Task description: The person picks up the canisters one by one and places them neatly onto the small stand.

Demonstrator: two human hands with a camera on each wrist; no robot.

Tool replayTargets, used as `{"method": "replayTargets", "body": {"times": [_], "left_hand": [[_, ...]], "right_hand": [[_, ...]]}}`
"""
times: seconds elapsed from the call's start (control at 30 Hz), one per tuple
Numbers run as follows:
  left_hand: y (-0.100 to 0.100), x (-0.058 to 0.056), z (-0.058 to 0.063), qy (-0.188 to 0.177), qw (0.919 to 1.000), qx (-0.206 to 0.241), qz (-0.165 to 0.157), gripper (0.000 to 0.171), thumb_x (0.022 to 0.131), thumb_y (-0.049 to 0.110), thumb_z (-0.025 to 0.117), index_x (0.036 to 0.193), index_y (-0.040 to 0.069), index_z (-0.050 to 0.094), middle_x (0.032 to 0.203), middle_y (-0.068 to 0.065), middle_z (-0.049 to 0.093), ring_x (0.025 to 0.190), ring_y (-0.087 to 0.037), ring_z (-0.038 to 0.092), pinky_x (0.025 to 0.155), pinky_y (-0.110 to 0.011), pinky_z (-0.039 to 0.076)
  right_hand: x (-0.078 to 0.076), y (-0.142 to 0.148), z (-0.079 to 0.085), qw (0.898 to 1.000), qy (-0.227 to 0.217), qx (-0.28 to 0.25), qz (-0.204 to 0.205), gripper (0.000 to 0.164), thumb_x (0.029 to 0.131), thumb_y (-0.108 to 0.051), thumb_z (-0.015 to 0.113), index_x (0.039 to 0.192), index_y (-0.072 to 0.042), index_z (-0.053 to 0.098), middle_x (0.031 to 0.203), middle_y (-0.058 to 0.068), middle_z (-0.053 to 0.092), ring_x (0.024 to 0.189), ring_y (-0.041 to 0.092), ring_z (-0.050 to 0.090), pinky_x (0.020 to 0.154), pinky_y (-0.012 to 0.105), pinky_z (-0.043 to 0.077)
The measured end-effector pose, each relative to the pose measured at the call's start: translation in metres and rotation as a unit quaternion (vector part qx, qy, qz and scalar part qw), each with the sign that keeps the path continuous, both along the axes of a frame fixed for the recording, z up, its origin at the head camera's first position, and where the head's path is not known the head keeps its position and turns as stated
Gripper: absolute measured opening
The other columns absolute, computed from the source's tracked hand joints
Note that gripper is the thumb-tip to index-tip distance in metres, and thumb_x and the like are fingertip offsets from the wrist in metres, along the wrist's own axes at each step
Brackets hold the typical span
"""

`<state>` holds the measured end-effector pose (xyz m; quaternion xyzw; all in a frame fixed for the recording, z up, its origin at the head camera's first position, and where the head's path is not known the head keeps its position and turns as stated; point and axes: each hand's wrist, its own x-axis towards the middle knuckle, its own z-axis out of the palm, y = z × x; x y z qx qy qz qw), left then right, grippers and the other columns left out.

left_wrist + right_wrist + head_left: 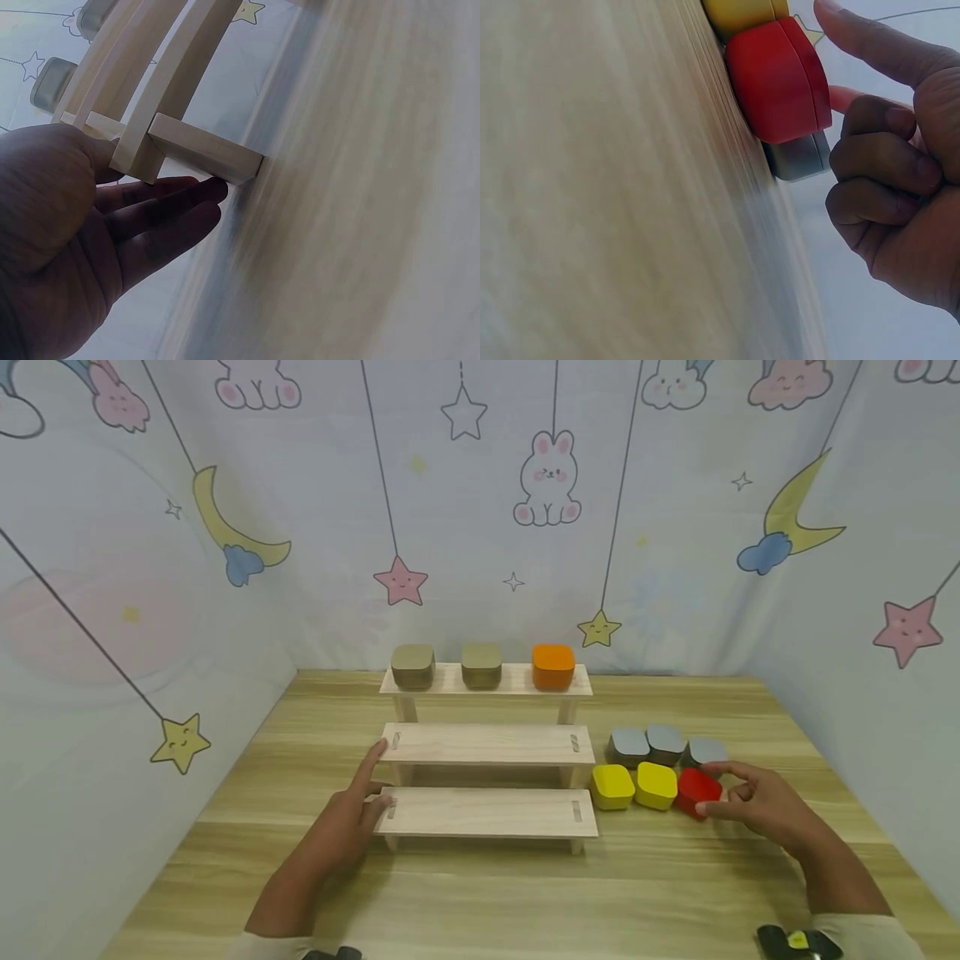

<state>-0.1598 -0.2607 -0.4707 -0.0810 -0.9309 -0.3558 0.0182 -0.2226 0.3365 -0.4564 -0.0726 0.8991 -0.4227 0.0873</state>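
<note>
A three-tier wooden stand (487,814) stands mid-table. My left hand (348,818) grips its left end, index finger at the middle board, thumb on the lowest board; in the left wrist view the other fingers (176,236) lie below that board's end. On the right, my right hand (765,802) reaches around a red rounded block (697,792), thumb in front and index finger behind. In the right wrist view the thumb stands apart from the red block (776,82), the index fingertip is close to its top, and the remaining fingers are curled into the palm.
Two yellow blocks (634,787) sit in a row left of the red one, with three grey blocks (664,745) behind. The stand's top board carries two olive blocks (482,665) and an orange block (553,666). Patterned cloth walls (480,552) enclose the table's back and sides.
</note>
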Motion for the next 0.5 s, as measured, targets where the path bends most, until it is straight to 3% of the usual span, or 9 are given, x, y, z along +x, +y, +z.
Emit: {"method": "replayTargets", "body": {"times": [0.3,0.5], "left_hand": [[0.001,0.0,0.001,-0.002,1.0,-0.002,0.004,0.082,0.115,0.016,0.055,0.176,0.035,0.003,0.145,-0.031,0.067,0.125,-0.048,0.073,0.111,-0.07,0.053],[0.001,-0.001,0.0,-0.003,1.0,-0.003,0.008,0.082,0.115,0.015,0.055,0.176,0.035,0.004,0.144,-0.031,0.068,0.125,-0.048,0.073,0.111,-0.069,0.052]], "right_hand": [[-0.004,0.0,-0.01,1.0,-0.019,0.017,-0.002,0.082,0.093,-0.029,0.087,0.159,0.002,0.048,0.064,-0.005,0.046,0.054,0.007,0.037,0.05,0.025,0.034],[-0.007,-0.001,-0.016,0.999,-0.03,0.042,-0.01,0.087,0.093,-0.033,0.087,0.16,0.004,0.045,0.072,0.001,0.059,0.06,0.011,0.045,0.054,0.026,0.039]]}}
